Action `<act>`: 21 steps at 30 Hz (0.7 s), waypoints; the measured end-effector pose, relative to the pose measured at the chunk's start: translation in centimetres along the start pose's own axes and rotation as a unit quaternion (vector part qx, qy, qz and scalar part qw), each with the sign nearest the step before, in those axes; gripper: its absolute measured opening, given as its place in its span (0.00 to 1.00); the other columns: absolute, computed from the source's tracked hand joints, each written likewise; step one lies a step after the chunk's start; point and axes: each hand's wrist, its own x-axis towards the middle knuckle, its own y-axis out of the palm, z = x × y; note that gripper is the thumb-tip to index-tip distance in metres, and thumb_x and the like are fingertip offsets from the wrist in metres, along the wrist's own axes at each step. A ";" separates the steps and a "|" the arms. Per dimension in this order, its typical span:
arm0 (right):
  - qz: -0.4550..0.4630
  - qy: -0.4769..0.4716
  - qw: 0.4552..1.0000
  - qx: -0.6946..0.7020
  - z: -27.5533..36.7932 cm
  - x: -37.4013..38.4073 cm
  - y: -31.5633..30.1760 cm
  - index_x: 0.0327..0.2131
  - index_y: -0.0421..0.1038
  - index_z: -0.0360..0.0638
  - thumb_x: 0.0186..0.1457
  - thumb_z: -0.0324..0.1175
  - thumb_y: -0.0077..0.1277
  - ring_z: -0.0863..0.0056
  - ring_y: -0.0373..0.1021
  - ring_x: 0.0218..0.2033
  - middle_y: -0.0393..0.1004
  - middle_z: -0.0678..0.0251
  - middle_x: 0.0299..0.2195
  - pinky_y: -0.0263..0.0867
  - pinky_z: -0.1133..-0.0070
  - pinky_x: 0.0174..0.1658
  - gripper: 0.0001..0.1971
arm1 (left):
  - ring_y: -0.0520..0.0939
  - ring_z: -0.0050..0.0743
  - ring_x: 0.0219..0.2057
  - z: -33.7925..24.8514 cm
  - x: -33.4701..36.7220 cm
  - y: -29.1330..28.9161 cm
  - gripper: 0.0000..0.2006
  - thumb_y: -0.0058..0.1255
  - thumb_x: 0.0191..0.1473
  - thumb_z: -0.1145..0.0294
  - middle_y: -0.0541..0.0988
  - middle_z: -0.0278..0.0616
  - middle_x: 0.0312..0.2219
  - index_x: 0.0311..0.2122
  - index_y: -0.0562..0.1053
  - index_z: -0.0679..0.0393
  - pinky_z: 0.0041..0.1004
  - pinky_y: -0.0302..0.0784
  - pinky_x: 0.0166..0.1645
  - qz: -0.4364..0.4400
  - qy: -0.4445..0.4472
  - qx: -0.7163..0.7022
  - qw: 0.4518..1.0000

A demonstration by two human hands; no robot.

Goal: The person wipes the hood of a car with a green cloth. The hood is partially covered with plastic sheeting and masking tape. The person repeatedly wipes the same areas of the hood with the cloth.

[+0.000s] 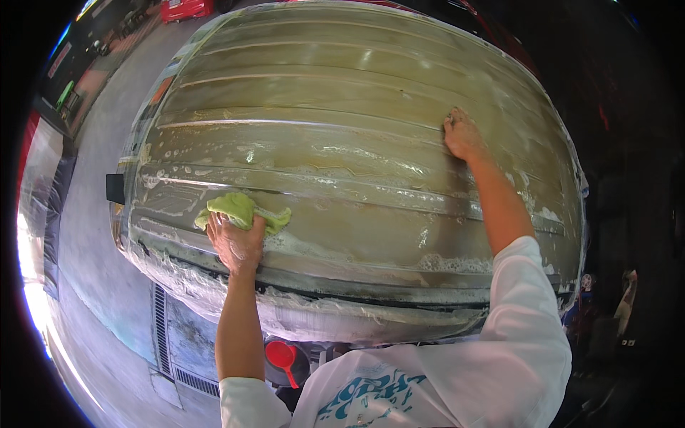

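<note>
While the left hand [237,244] presses down on a bunched lime-green cloth [235,207], its fingers are bent into the folds and grip the fabric. The cloth lies on the near left part of a ribbed vehicle roof [342,93], one loose end spreading to the right of the hand. Farther across, on the right side of the same roof, the right hand [465,135] reaches out with its fingers close together; whether anything lies under the palm cannot be told. Raised ribs run crosswise over the roof, and its wet surface carries streaks of suds [457,264], thickest along the near ribs.

Both forearms come from the sleeves of a white T-shirt [457,378] with a teal print. Below the roof's near edge, a red dipper [280,354] sits over a dark bucket [300,369], right of the left forearm. Left of that forearm, a slotted drain grate [161,328] bends through the grey floor [100,285]. A red car [185,9] shows at the upper left.
</note>
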 end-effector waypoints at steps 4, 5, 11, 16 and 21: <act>0.291 -0.116 0.949 -0.032 20.4 4.8 -1.7 0.64 0.68 0.39 0.69 0.40 0.36 0.54 0.54 0.72 0.59 0.50 0.71 0.52 0.61 0.73 0.26 | 0.73 0.65 0.56 1.0 -0.5 -1.4 0.33 0.62 0.44 0.58 0.75 0.57 0.52 0.55 0.72 0.65 0.52 0.65 0.65 0.016 -0.015 0.038 0.999; 0.354 -0.069 0.931 0.063 24.9 6.8 -3.2 0.68 0.63 0.40 0.69 0.42 0.35 0.56 0.48 0.75 0.53 0.53 0.74 0.47 0.62 0.75 0.29 | 0.73 0.65 0.56 1.0 -0.5 -1.9 0.33 0.62 0.44 0.58 0.75 0.57 0.52 0.55 0.72 0.65 0.52 0.65 0.65 0.023 -0.014 0.035 0.999; 0.239 -0.109 0.945 0.196 27.5 8.0 0.6 0.68 0.61 0.36 0.71 0.42 0.32 0.56 0.51 0.74 0.52 0.51 0.73 0.48 0.62 0.75 0.29 | 0.74 0.62 0.55 -0.3 0.6 -0.7 0.29 0.62 0.43 0.61 0.76 0.55 0.50 0.52 0.74 0.64 0.52 0.65 0.64 0.012 -0.016 -0.023 1.000; 0.314 -0.050 0.947 -0.038 5.5 2.9 -6.1 0.57 0.74 0.37 0.68 0.41 0.40 0.49 0.65 0.65 0.66 0.44 0.64 0.62 0.59 0.68 0.23 | 0.73 0.61 0.57 0.9 0.3 -1.9 0.30 0.62 0.44 0.60 0.76 0.56 0.52 0.53 0.74 0.65 0.52 0.63 0.66 0.006 -0.032 0.023 0.999; 0.202 0.115 0.973 0.008 -1.4 1.1 -3.3 0.65 0.65 0.34 0.68 0.44 0.36 0.47 0.54 0.72 0.58 0.42 0.70 0.46 0.60 0.75 0.30 | 0.72 0.62 0.60 0.3 -0.2 -0.4 0.33 0.62 0.43 0.59 0.75 0.59 0.55 0.55 0.74 0.66 0.52 0.61 0.69 0.025 -0.033 0.006 0.999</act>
